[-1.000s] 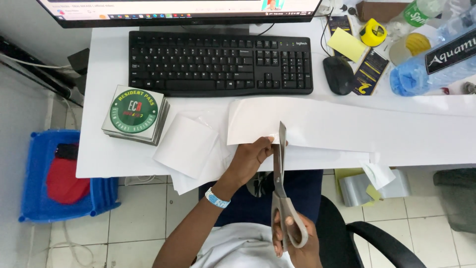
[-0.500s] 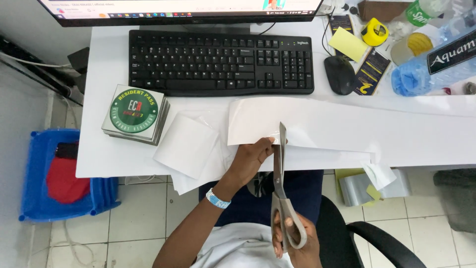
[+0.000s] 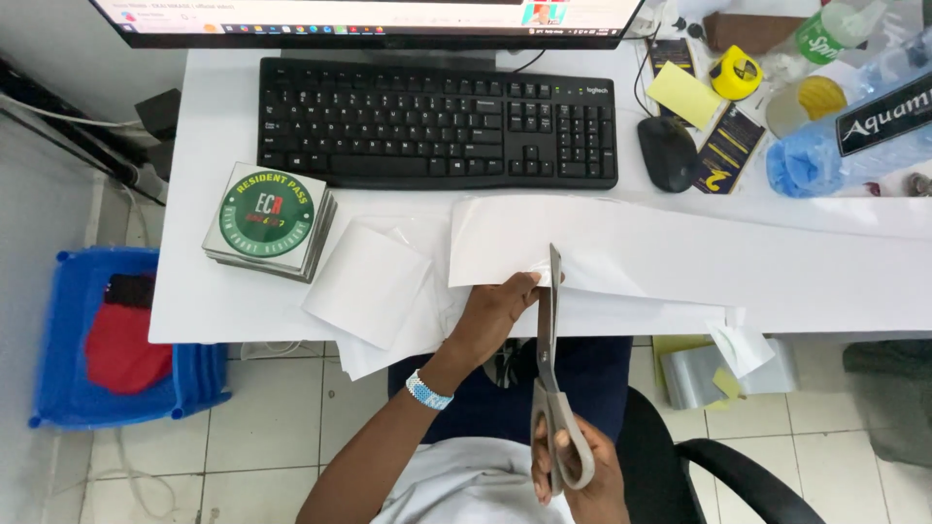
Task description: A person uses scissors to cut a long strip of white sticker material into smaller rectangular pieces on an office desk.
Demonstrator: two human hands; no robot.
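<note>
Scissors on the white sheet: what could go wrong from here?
1. The left hand pinches the white sheet right beside the blades of the scissors, so a closing cut could nick the fingertips.
2. The sheet's right side lies loose across the desk, so the cut might wander.
3. Cut squares overhang the desk edge and could slip off.

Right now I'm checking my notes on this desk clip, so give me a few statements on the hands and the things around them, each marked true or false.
1. The right hand holds grey-handled scissors. True.
2. The left hand rests on the keyboard. False: it holds the edge of the long white paper sheet beside the blades.
3. The scissors' blades point away from the person, into the sheet. True.
4. The mouse lies left of the keyboard. False: it lies to its right.
5. A blue bin stands on the floor. True.
</note>
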